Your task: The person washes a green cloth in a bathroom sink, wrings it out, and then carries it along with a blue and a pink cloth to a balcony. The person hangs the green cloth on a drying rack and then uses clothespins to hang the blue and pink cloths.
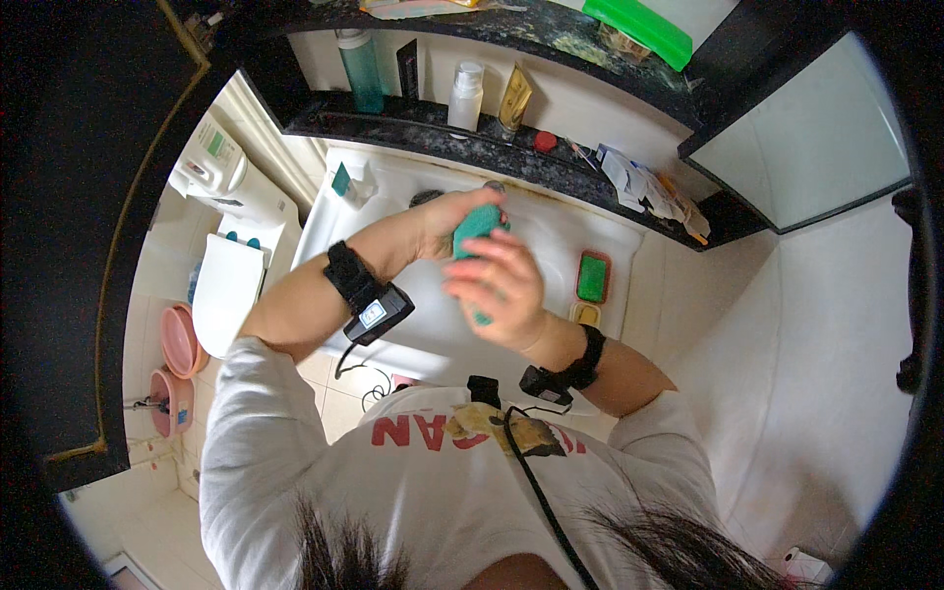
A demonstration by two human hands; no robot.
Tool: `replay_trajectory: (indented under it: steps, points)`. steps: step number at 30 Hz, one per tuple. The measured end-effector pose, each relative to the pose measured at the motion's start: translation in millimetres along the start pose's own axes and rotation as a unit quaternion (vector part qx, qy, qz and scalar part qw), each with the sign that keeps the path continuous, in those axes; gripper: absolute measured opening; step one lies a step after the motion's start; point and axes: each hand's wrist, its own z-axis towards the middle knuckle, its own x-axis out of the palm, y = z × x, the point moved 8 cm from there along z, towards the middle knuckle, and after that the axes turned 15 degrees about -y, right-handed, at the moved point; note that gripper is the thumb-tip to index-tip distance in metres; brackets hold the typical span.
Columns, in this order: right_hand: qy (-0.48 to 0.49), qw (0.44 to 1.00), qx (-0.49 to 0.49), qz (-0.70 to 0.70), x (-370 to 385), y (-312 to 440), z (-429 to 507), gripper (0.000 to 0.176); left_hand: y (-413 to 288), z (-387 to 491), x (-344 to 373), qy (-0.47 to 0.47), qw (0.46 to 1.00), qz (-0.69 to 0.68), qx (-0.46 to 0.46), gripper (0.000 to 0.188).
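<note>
A bunched green cloth point(478, 225) is between my two hands, over the white washbasin point(420, 310). My left hand point(442, 221) grips its upper part, close to the metal tap point(494, 187), which is partly hidden. My right hand point(509, 295) is around the lower part, its fingers bent and blurred. Bits of green show between those fingers and below them. A black strap with a small device sits on each forearm.
On the basin's right rim are a green sponge point(593, 277) in a dish and a soap bar point(587, 316). A small bottle point(352, 186) stands at the back left corner. Bottles, a gold tube point(515, 99) and packets line the dark shelf point(413, 129). A toilet point(228, 295) is left.
</note>
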Motion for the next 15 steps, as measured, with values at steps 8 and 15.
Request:
replay_trajectory:
  steps: [8, 15]
  points:
    - [0.171, 0.949, -0.265, -0.016, 66, 36, -74, 0.01, -3, 4, 16, 0.046, 0.856, 0.459, 0.234, 0.015]
    - [0.234, 0.921, -0.287, -0.119, 124, 9, -149, 0.021, 27, 64, -12, -0.034, 0.727, 0.599, 0.335, 0.033]
